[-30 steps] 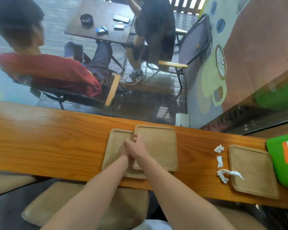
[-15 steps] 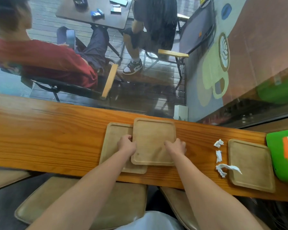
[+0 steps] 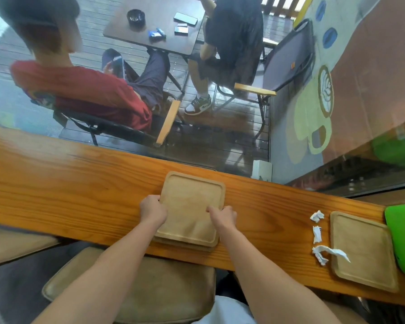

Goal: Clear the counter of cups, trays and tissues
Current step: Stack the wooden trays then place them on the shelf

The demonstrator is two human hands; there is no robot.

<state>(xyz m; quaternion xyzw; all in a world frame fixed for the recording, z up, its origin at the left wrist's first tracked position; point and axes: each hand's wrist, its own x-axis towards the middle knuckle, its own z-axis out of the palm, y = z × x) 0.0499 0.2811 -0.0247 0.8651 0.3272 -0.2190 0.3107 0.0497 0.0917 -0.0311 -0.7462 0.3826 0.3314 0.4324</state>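
Two square wooden trays are stacked in the middle of the wooden counter (image 3: 56, 183); the top tray (image 3: 192, 202) covers the lower one, whose edge shows only at the near side. My left hand (image 3: 153, 210) grips the stack's left edge. My right hand (image 3: 222, 217) grips its right edge, thumb on the top tray. A third wooden tray (image 3: 362, 249) lies farther right on the counter. Three crumpled white tissues (image 3: 317, 216) (image 3: 316, 233) (image 3: 325, 252) lie just left of that tray.
A green item (image 3: 402, 237) with an orange label sits at the counter's far right end. Cushioned stools (image 3: 150, 291) stand below the near edge. Beyond the glass pane, two people sit on chairs at a dark table.
The top tray, which lay offset to the right over the lower one, now sits squarely on it. My hands moved apart from the tray's left side to grip both edges.
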